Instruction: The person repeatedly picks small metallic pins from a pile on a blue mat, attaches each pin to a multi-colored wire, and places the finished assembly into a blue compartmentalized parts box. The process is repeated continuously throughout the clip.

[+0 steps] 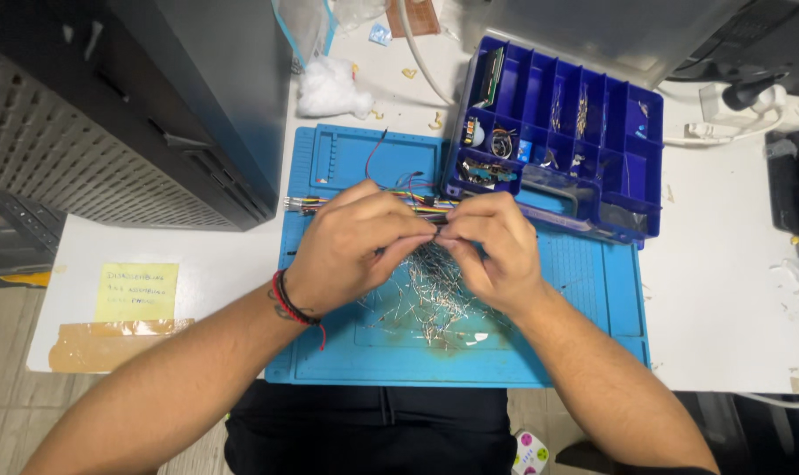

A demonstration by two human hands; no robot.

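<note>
Small dark part (438, 230), pinched between fingertips of both hands, held above the heap of loose metal leads (434, 295) at mid-mat; too small to identify. Left hand (355, 246): fingers curled, tips pressed together on the part. Right hand (496, 246): same, tips meeting the left's. Bundle of coloured jumper wires (316, 203) lies just beyond the knuckles, running left. All on a blue work mat (584, 352). Blue compartment box (593, 132) far right, overlapping the mat's corner. White wadding (332, 91) far. Yellow note (136, 291) near left.
</note>
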